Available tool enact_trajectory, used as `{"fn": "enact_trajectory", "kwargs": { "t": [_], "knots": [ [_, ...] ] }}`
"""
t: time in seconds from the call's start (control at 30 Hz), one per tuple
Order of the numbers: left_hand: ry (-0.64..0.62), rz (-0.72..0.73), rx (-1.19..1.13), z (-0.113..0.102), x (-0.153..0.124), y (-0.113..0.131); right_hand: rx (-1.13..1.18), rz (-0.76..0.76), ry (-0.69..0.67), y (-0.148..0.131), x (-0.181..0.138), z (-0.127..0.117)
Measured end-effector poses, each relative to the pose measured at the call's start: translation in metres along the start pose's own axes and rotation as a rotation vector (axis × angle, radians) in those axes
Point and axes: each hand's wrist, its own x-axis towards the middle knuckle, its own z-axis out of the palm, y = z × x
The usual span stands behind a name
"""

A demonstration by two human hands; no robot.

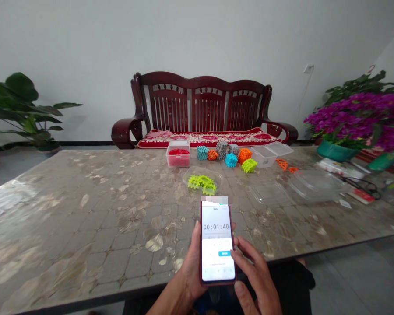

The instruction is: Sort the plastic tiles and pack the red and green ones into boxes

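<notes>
My left hand (193, 262) is wrapped around a smartphone (217, 245) near the table's front edge. Its lit screen reads 00:01:40 above a blue button. My right hand (258, 273) is beside the phone with its fingers apart, one fingertip at the blue button. Just beyond the phone lies a clear plastic tray (187, 174) with flat lime-green toothed pieces (202, 183) in it. Farther back, a clear box (178, 162) holds red material. To its right sit textured balls or blocks: a teal one (202, 152), a grey one (222, 150), a lime-green one (249, 165) and several others.
At right are an open clear container (264, 156), flat orange pieces (281, 163), clear plastic lids (317, 181) and a black cable (364, 184). Purple flowers (361, 116) stand in a green pot. Behind the patterned table (118, 227) is a wooden bench (205, 100).
</notes>
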Motion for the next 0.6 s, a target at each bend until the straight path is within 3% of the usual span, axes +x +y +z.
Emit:
{"fn": "enact_trajectory", "kwargs": {
  "t": [0.6],
  "knots": [
    [0.078,0.015,-0.002,-0.0015,-0.0022,-0.0001,-0.106,-0.066,0.004,-0.0009,0.001,0.0017]
  ]
}}
